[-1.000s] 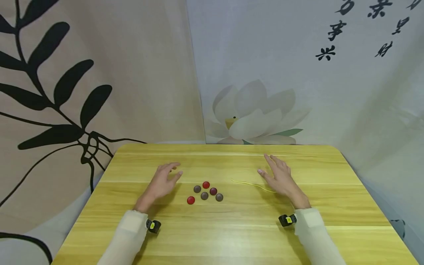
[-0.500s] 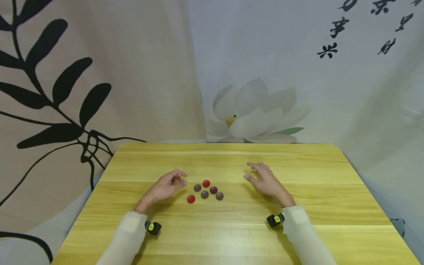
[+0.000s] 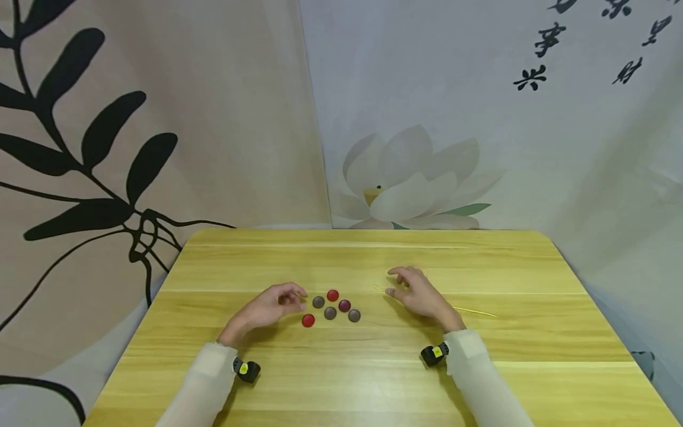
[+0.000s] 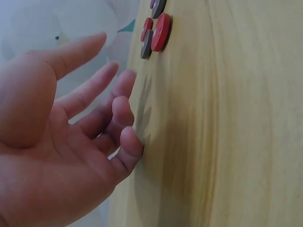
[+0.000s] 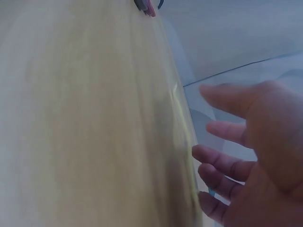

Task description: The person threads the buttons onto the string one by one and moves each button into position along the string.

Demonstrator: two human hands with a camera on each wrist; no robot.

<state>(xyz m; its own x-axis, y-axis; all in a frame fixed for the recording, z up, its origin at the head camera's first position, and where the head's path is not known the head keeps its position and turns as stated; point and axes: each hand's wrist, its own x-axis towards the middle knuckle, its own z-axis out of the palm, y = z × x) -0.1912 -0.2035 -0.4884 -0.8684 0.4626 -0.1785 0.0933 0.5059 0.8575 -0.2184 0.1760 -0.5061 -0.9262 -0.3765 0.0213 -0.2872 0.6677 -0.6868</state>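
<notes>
Several round buttons lie in a loose cluster mid-table: a near red button [image 3: 308, 321], a far red button [image 3: 333, 295], a dark red button [image 3: 344, 306] and grey-brown ones such as the right-hand grey button [image 3: 354, 315]. Just left of them is my left hand [image 3: 269, 305], fingers loosely bent and holding nothing; the left wrist view shows a gap between its fingers and the red button [image 4: 161, 32]. My right hand [image 3: 421, 295] hovers above a thin yellow cord [image 3: 476, 311], hiding its middle. Nothing sits between the right fingers [image 5: 222, 161], and thumb and forefinger stand apart.
The wooden table [image 3: 341, 379] has rounded far corners. Behind it hangs a pale curtain [image 3: 240, 118] printed with leaves, a lotus and characters. A small black camera [image 3: 248, 371] is strapped to the left wrist, another camera [image 3: 434, 354] to the right.
My right hand has moved left and a little nearer over the yellow cord, its fingers bending more. The left hand has moved right towards the buttons. The buttons stay put.
</notes>
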